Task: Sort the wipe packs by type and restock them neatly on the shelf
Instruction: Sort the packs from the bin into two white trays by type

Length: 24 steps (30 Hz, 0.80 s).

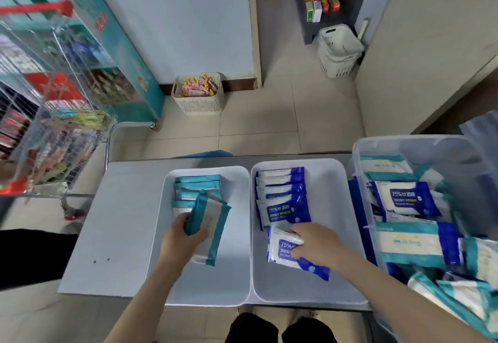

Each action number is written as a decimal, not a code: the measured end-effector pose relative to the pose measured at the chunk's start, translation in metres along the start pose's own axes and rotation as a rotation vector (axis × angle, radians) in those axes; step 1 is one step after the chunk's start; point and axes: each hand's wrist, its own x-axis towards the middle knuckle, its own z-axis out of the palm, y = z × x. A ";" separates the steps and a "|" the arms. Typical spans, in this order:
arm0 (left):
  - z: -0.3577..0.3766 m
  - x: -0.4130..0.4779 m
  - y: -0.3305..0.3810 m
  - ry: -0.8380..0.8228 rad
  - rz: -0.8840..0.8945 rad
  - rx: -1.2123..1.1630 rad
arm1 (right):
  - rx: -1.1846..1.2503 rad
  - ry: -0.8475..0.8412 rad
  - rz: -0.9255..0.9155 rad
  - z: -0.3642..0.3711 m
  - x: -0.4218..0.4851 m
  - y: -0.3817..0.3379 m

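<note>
Left hand: the left hand [179, 237] is hovering over the left tray, its grip clamping on the teal pack [208, 224], with the fingers wrapping one long edge.
Teal pack: it is a soft, flat, glossy film pouch, white in the middle with teal bands along its long sides, tilting above the tray floor; a second one seems to be pressing against it, though I cannot tell for sure.
Left tray: the white, smooth plastic left tray [204, 283] with rounded corners is carrying a teal row [198, 183] of the same pouches, overlapping at its far end.
Right hand: the right hand [320, 243] is reaching into the right tray, its grip closing on the blue pack [285, 248], with the fingers curling over the pack's upper edge.
Blue pack: this shiny white pouch with dark blue ends is lying flat on the near floor of the tray.
Right tray: the matching white right tray [331, 194] is holding a blue row [283, 194] of such pouches, shingling along its far left side.
Clear bin: the see-through plastic clear bin [358, 154] at the right is holding loose teal and blue pouches in a jumble.
Bench: the pale, matt bench [121, 221] is bearing both trays side by side.
Floor: a wire cart [54, 127] is standing at the left, and a slatted beige basket [198, 97] is sitting far off by the wall.
</note>
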 end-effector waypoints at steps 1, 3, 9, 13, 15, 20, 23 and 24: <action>-0.008 0.010 -0.004 -0.018 0.016 0.065 | -0.017 0.022 0.004 0.000 0.008 -0.006; -0.018 0.031 -0.010 -0.083 0.050 0.220 | -0.036 0.107 0.022 0.000 0.025 -0.014; -0.013 0.086 -0.048 -0.271 0.242 0.988 | -0.322 0.058 0.050 0.016 0.062 -0.015; -0.012 0.112 -0.048 -0.320 0.351 1.150 | -0.355 0.114 0.004 0.019 0.074 -0.018; -0.010 0.119 -0.044 -0.339 0.423 1.272 | -0.347 0.174 -0.006 0.020 0.078 -0.022; -0.003 0.118 -0.044 -0.347 0.576 1.440 | -0.349 0.165 -0.002 0.021 0.079 -0.028; -0.003 0.117 -0.047 -0.352 0.653 1.405 | -0.313 0.157 -0.001 0.020 0.074 -0.028; -0.004 0.117 -0.048 -0.346 0.653 1.354 | -0.308 0.172 -0.006 0.020 0.073 -0.028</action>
